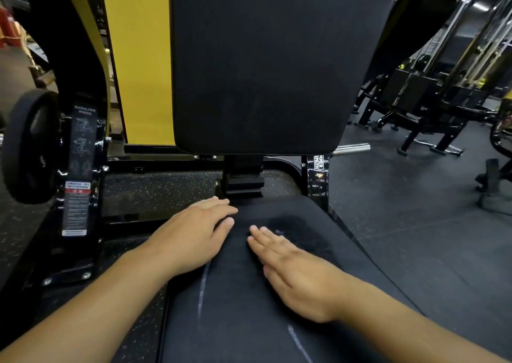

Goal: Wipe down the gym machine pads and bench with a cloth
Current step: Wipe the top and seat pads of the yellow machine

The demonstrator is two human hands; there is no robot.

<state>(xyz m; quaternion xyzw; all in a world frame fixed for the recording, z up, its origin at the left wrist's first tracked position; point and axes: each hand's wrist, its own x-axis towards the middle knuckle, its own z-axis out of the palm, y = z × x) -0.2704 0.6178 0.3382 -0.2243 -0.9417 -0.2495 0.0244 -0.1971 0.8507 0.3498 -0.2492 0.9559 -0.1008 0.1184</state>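
A black seat pad (235, 293) runs from the bottom of the view up to the black upright back pad (263, 72). My left hand (194, 235) lies flat on the seat's far left corner with its fingers straight. My right hand (293, 274) lies flat on the middle of the seat, fingers straight and together. Its fingertips touch the left edge of a darker, rough patch that looks like a black cloth (302, 232) spread on the seat. Neither hand grips anything. Pale streaks mark the seat's surface.
A black weight plate (30, 146) hangs at the left beside a frame post with instruction labels (79, 168). A chrome peg (352, 149) sticks out right of the back pad. Other black machines (429, 99) stand on the rubber floor (415, 210) at the right.
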